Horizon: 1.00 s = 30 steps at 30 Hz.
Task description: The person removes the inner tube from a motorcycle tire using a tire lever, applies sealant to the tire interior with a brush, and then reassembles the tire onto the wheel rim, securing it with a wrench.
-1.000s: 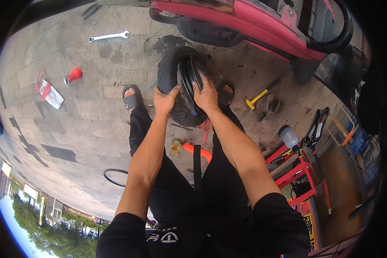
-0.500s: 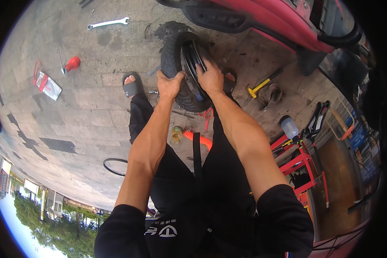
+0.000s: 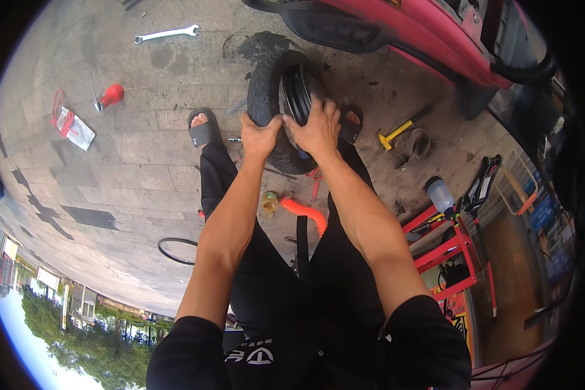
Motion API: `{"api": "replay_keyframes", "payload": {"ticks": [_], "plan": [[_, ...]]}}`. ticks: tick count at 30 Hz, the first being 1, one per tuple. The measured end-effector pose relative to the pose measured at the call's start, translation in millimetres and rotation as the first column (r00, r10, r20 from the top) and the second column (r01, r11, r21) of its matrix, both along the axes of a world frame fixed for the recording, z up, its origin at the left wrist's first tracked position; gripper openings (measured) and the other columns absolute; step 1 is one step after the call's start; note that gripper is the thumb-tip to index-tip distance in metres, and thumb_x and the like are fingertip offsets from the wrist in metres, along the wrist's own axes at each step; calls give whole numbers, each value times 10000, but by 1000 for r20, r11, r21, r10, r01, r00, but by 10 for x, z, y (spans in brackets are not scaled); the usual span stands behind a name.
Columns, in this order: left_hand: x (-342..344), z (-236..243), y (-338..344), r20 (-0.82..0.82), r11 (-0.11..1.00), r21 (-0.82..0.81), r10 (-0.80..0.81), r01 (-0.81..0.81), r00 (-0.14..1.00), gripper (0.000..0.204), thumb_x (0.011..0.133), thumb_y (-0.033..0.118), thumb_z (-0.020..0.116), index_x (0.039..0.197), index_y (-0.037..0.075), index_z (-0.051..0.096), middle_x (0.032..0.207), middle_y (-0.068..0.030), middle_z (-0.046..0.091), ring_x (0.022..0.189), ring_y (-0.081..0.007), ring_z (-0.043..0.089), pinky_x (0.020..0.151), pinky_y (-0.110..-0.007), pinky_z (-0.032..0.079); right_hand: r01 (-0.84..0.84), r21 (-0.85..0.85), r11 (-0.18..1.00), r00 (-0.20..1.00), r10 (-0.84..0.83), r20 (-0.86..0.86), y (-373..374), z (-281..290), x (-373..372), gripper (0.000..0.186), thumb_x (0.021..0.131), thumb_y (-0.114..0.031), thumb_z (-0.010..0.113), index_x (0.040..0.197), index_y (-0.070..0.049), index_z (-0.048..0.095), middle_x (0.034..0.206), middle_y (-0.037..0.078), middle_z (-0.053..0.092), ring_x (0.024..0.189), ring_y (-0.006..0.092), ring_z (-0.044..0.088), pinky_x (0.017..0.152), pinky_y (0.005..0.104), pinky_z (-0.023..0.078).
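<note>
A black tyre [image 3: 261,97] stands on the paving between my feet, with a black wheel rim [image 3: 297,91] partly seated in its right side. My left hand [image 3: 260,138] grips the tyre's near tread and sidewall, thumb on the sidewall. My right hand [image 3: 316,130] holds the rim by its near right side, its fingers curled over the edge. The two thumbs almost meet at the gap between tyre and rim. Below my right hand, a small bluish patch shows at the rim's lower part. The tyre's far underside is hidden.
A pink scooter body [image 3: 429,45] hangs over the upper right. Around me lie a combination wrench [image 3: 167,34], a red-handled tool [image 3: 112,96], a yellow hammer [image 3: 400,130], an orange coiled hose [image 3: 305,211] and a small jar [image 3: 269,204]. A red tool stand [image 3: 445,253] is at right.
My right hand has shifted down a little, and its thumb has swung left toward my left thumb. The rim is turned slightly, showing more of its grooved face.
</note>
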<state>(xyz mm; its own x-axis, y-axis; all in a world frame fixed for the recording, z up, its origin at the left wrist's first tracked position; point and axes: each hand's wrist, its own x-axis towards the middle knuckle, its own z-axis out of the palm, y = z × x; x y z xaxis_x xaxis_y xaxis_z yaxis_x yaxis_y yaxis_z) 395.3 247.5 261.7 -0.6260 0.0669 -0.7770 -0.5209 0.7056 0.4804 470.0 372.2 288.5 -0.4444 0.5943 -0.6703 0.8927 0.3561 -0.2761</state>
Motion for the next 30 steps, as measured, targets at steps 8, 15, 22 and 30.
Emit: {"api": "replay_keyframes", "payload": {"ticks": [8, 15, 22, 30], "plan": [[146, 179, 231, -165, 980, -64, -197, 189, 966, 1085, 622, 348, 878, 1423, -82, 285, 1369, -329, 390, 1256, -428, 464, 1046, -449, 415, 53, -199, 979, 987, -21, 159, 416, 69, -15, 958, 673, -240, 794, 1460, -29, 291, 1320, 277, 544, 1233, 417, 546, 1045, 466, 429], [584, 657, 196, -89, 877, -234, -450, 420, 889, 1382, 563, 305, 947, 1537, 3, 15, 1559, -326, 45, 1356, -561, 249, 1115, -546, 338, -39, -112, 993, 992, 52, 118, 640, 249, 317, 906, 689, -209, 754, 1437, 32, 305, 1186, 307, 624, 1114, 425, 620, 977, 441, 482], [609, 590, 142, -79, 820, -332, -517, 466, 852, 1438, 537, 350, 955, 1538, 7, -19, 1573, -311, 22, 1369, -553, 240, 1116, -546, 342, 8, -78, 997, 999, -4, 52, 587, 394, 298, 898, 705, -217, 746, 1432, 57, 297, 1147, 313, 640, 1091, 433, 631, 954, 440, 491], [603, 542, 133, -151, 861, -308, -464, 404, 873, 1415, 543, 329, 951, 1534, 1, -5, 1575, -301, 40, 1317, -544, 313, 1086, -539, 381, 90, -65, 994, 995, -87, 56, 553, 517, 232, 873, 719, -226, 741, 1427, 50, 311, 1142, 311, 646, 1077, 429, 642, 948, 431, 494]]}}
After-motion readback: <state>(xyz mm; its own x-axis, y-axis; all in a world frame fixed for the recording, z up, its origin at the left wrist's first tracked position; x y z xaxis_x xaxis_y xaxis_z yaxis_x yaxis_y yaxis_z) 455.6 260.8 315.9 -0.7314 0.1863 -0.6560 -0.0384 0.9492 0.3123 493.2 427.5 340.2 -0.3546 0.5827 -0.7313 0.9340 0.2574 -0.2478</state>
